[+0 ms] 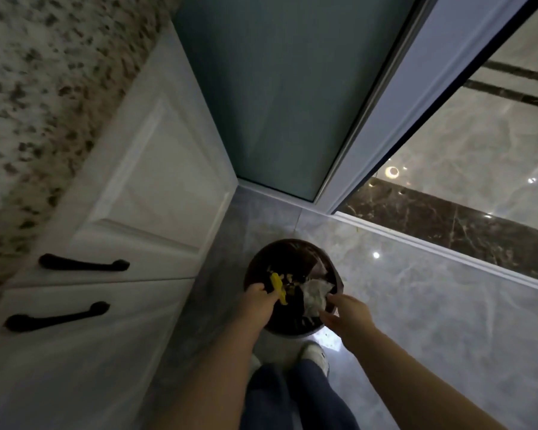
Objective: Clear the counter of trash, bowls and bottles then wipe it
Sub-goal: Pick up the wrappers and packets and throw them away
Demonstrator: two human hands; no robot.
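Speckled brown-and-white counter (28, 97), white cabinets (143, 181) with black handles (83, 264), yellow peel (278, 287).

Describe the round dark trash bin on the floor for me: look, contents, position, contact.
The round dark brown trash bin stands upright on the glossy grey tile floor, open-topped, near the white cabinet. Inside lie crumpled white paper and yellowish scraps. The left hand holds a yellow peel over it; the right hand reaches over its rim.
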